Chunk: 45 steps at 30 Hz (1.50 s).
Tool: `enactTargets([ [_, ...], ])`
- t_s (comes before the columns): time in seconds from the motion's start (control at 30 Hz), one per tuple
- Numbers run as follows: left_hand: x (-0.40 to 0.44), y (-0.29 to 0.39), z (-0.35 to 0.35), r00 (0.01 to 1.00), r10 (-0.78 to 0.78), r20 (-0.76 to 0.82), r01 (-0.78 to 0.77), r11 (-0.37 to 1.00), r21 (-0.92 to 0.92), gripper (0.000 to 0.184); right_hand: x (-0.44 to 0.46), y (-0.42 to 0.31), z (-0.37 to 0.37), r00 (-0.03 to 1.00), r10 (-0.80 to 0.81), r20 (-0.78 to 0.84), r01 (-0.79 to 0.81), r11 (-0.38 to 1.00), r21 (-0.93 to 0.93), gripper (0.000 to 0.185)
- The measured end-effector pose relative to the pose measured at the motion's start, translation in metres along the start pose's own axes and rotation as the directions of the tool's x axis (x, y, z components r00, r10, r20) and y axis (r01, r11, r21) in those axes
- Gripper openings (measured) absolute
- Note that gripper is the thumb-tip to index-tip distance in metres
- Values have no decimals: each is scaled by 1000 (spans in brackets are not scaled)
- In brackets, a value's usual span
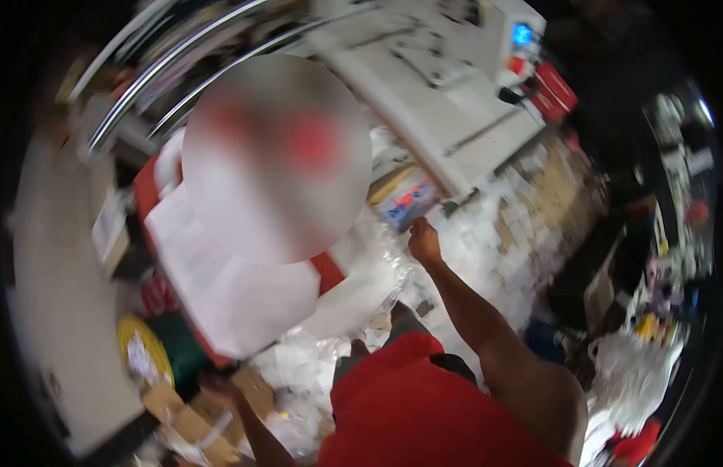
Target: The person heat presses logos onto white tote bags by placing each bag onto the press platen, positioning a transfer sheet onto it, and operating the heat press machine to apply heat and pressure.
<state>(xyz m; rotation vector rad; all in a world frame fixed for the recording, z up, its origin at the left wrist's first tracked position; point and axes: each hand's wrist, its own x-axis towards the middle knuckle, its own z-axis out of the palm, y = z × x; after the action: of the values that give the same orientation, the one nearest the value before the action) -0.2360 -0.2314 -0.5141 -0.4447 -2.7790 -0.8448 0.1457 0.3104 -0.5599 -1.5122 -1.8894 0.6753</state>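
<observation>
- As our right hand hangs out ahead of us, its fingers seem curled in, though blur stops us telling whether they clasp anything.
- Just beyond it is the printed package, below the near edge of the white tabletop; we cannot tell whether hand and package touch.
- We judge the package boxy and fairly stiff, its weight hard to guess; its printed face may be slick, so we would hold it by two opposite sides.
- Our left hand is low, near the cardboard; its fingers are too smeared for us to say whether they are spread or closed.
- That cardboard looks light and easily crushed; we would take it by a folded edge.
- Farther out we see the green drum, white sheeting, probably limp, and a scrap-strewn floor.
</observation>
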Motion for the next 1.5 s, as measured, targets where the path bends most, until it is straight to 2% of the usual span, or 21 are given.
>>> enactTargets([
  [0.03,-34,-83,26,984,155,-93,-135,973,186,44,9,37,-1,996,-54,70,58,997,-60,20],
  [0.07,-63,-88,37,988,88,130,-112,974,198,44,20,78,-9,988,-82,133,99,987,-127,24],
  [0.1,-99,-84,52,918,14,397,-124,959,254,43,29,103,-1,996,67,57,-53,972,-228,35],
  [0.13,-134,-76,61,760,-58,647,-183,937,298,43,54,177,34,913,280,298,-46,794,-606,36],
  [0.17,-157,-62,78,614,-93,783,-240,924,299,43,71,262,85,997,77,-30,-82,905,-417,38],
  [0.2,-175,-51,87,474,-116,873,-293,914,281,43,95,276,84,920,391,8,-390,915,101,41],
  [0.27,-191,-34,106,314,-144,939,-326,912,249,43,120,234,58,998,15,-68,-43,899,-437,38],
  [0.33,-189,-27,119,258,-167,952,-323,914,248,42,143,254,70,998,40,44,-10,840,-543,37],
  [0.53,-183,-6,152,250,-209,945,-287,917,278,41,174,299,107,957,221,190,-53,773,-632,35],
  [0.7,-178,1,171,209,-190,959,-316,915,251,40,167,322,124,950,200,240,-30,822,-569,34],
  [0.8,-177,0,178,190,-181,965,-325,916,236,40,159,240,57,940,183,288,16,821,-571,30],
  [0.87,-176,-2,179,179,-170,969,-332,917,222,40,149,252,82,997,56,51,-53,997,-59,31],
  [0.97,-175,-10,174,158,-158,975,-344,916,205,39,136,331,156,983,156,-97,-90,867,490,33],
  [1.07,-169,-30,164,146,-150,978,-349,917,193,39,145,284,126,939,295,-178,-217,907,361,36],
  [1.1,-165,-41,155,138,-151,979,-350,917,191,39,142,247,94,968,134,-211,-136,991,7,36],
  [1.17,-160,-66,131,138,-160,977,-350,915,200,38,143,224,61,984,8,-179,-56,962,-268,36],
  [1.33,-183,-149,29,195,-157,968,-256,945,205,38,108,158,7,971,-184,-152,143,959,-245,36],
  [1.37,-192,-151,18,233,-258,938,-77,956,283,31,92,139,-7,958,-249,-143,209,946,-247,37],
  [1.4,-199,-147,24,251,-347,903,107,938,331,26,78,75,-31,991,-92,-94,71,976,-208,28],
  [1.47,-202,-128,18,348,-194,917,161,976,145,27,42,26,-55,937,-301,179,350,809,-471,14],
  [1.5,-192,-92,15,372,-197,907,185,973,135,27,17,-6,-67,897,-364,252,439,805,-399,8],
])
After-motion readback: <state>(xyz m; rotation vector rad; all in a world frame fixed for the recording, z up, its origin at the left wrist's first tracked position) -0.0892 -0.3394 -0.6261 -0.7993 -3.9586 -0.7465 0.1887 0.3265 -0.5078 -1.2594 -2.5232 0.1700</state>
